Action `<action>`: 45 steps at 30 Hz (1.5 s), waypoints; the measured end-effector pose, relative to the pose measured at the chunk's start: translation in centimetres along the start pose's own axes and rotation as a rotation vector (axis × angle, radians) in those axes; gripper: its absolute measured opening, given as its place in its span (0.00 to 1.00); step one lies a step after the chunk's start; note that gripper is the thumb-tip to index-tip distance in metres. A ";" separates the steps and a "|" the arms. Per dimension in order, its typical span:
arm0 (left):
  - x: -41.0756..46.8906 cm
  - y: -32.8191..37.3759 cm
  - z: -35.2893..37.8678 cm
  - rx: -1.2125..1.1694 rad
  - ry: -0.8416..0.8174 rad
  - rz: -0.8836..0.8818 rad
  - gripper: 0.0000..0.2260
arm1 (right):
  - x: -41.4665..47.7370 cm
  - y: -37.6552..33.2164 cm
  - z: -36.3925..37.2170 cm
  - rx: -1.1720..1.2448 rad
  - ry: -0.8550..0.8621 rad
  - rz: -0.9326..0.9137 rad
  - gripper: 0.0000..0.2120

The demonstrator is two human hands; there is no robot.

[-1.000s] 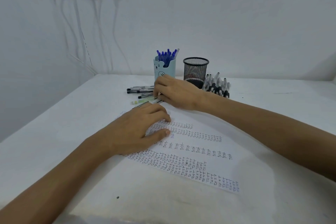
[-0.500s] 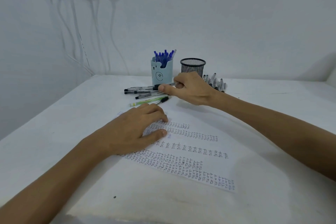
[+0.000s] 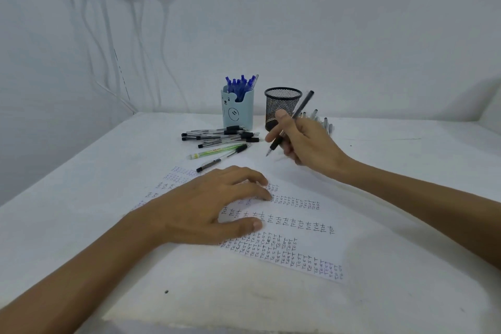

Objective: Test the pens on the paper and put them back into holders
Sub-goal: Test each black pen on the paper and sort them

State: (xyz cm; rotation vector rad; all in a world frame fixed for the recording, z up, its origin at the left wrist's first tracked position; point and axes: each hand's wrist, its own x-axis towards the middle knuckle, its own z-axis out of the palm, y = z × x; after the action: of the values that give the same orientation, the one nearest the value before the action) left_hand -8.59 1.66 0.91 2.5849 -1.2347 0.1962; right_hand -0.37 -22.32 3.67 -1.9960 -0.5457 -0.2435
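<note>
Black pen [image 3: 302, 104] tilts, pinched by right hand [image 3: 309, 144] fingers [image 3: 273, 136]; left hand [image 3: 206, 209] flat on paper [image 3: 303, 228].

Black pen [image 3: 304, 101] aslant above scribbled paper [image 3: 320, 245], mesh holder [image 3: 282, 104] behind.

I can read the word "TEST" handwritten over and over in rows across the paper [image 3: 295, 228] at the frame's lower centre.

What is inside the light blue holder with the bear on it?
Several blue pens stand in the light blue holder, tops sticking out above its rim. Its wall hides their lower parts, so I cannot count them exactly.
</note>
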 end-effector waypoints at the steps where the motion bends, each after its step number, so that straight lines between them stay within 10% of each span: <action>1: 0.0 0.0 0.0 0.000 -0.001 -0.003 0.22 | -0.2 0.1 -0.2 0.104 -0.037 0.076 0.29; 8: 0.0 -0.1 0.1 -0.002 -0.012 -0.013 0.22 | -2.0 1.9 -0.8 0.249 -0.169 0.220 0.06; 45: 0.1 0.0 0.1 -0.006 -0.012 -0.004 0.22 | -3.6 1.6 -0.9 0.125 -0.276 0.069 0.07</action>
State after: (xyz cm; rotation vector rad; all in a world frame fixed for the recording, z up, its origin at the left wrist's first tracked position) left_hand -8.52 1.54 0.85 2.5872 -1.2322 0.1768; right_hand -2.65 -24.72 1.39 -1.9337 -0.6484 0.1087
